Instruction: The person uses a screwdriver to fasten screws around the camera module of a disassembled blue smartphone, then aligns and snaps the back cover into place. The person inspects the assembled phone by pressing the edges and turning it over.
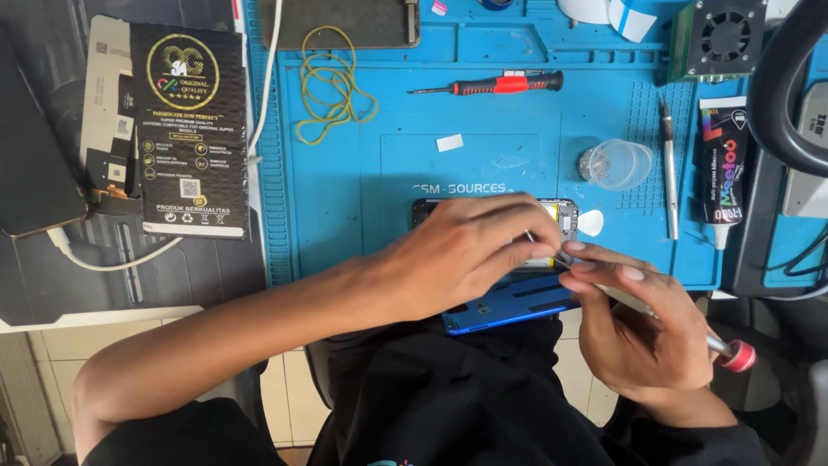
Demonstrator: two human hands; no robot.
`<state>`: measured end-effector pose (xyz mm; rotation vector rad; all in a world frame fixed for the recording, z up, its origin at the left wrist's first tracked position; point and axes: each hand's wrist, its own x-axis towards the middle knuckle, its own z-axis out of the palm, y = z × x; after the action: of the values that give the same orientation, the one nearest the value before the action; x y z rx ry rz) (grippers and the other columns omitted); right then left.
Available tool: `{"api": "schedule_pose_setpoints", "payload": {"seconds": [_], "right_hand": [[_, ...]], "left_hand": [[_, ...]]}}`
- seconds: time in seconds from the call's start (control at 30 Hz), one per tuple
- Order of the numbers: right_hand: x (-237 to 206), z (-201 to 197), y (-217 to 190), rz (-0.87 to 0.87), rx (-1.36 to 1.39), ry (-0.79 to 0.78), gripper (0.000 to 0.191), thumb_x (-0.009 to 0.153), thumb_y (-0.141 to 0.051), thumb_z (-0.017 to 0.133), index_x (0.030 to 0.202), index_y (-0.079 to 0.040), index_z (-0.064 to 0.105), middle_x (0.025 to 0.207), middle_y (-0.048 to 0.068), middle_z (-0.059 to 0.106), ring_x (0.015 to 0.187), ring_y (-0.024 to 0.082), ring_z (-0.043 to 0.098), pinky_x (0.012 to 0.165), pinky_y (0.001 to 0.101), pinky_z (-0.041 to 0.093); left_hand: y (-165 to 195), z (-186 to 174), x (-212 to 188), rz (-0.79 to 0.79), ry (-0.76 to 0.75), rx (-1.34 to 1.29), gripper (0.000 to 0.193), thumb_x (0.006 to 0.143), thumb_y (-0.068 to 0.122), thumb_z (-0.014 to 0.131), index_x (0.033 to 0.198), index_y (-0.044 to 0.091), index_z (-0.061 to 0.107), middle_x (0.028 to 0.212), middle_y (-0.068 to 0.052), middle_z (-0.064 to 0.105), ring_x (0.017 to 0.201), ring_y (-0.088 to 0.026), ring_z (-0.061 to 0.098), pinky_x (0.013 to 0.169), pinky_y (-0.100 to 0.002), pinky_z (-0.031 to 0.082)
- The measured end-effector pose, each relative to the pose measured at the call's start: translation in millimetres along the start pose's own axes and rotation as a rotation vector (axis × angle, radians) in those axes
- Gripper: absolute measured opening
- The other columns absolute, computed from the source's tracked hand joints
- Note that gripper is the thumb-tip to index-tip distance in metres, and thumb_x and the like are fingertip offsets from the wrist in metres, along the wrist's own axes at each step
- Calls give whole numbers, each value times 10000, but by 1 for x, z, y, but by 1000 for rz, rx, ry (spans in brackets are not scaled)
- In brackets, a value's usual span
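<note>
- The blue repair mat (pixel 345 198) is carrying the work near its front edge, so the forearms can be resting on that edge for steadiness.
- A black retail box (pixel 191 129) is lying off the mat to the left, well apart from the hands.
- The opened smartphone (pixel 565 217) is lying under both hands, and its blue back cover (pixel 509 306) is sitting just in front, partly over the table edge; judging from that, sliding it further onto the mat would be safer.
- The left hand (pixel 461 255) is curling closed over the phone, pinning it down while its fingertips are guiding the tool tip.
- The right hand (pixel 642 324) is gripping a red-capped precision screwdriver (pixel 729 352), its thin shaft meeting the phone's right side; keeping it upright on the screw looks wise.
- A spare red-handled screwdriver (pixel 504 85) is lying at the back.
- The clear plastic cup (pixel 617 164) is standing near, seemingly holding small parts.
- A white pick (pixel 591 223) is sitting just beside the phone.
</note>
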<state>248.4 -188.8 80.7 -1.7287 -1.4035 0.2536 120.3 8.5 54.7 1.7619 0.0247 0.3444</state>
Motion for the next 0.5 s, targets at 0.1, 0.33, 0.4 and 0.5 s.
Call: {"api": "schedule_pose_setpoints", "payload": {"seconds": [0.1, 0.33, 0.4, 0.5], "right_hand": [[-1, 2, 2, -7, -4, 42, 526, 892, 187, 658, 1292, 41, 348, 1035, 277, 670, 1034, 377, 746, 916, 451, 658], [-3, 4, 6, -53, -5, 71, 514, 897, 191, 649, 1285, 30, 352, 1025, 262, 679, 1004, 360, 753, 919, 462, 657], [-4, 3, 7, -64, -5, 58, 510, 889, 196, 659, 1277, 33, 370, 1024, 258, 677, 1006, 366, 751, 914, 461, 659], [-5, 3, 8, -56, 24, 46, 502, 875, 194, 679, 1253, 25, 394, 1009, 240, 681, 1017, 365, 749, 906, 444, 664]], "left_hand": [[0, 0, -3, -40, 4, 39, 140, 1047, 91, 653, 1150, 27, 584, 1118, -92, 669, 995, -273, 710, 842, -394, 569], [2, 1, -6, -57, -16, -142, 171, 1064, 114, 665, 1191, 33, 582, 1174, -80, 668, 1050, -186, 764, 874, -311, 632], [4, 1, -5, -42, -2, -131, 210, 1025, 106, 693, 1203, 30, 611, 1161, -86, 682, 989, -184, 746, 849, -305, 622], [8, 2, -3, -78, 22, -113, 182, 1005, 121, 711, 1154, 34, 653, 1094, -75, 714, 945, -180, 748, 821, -307, 614]]}}
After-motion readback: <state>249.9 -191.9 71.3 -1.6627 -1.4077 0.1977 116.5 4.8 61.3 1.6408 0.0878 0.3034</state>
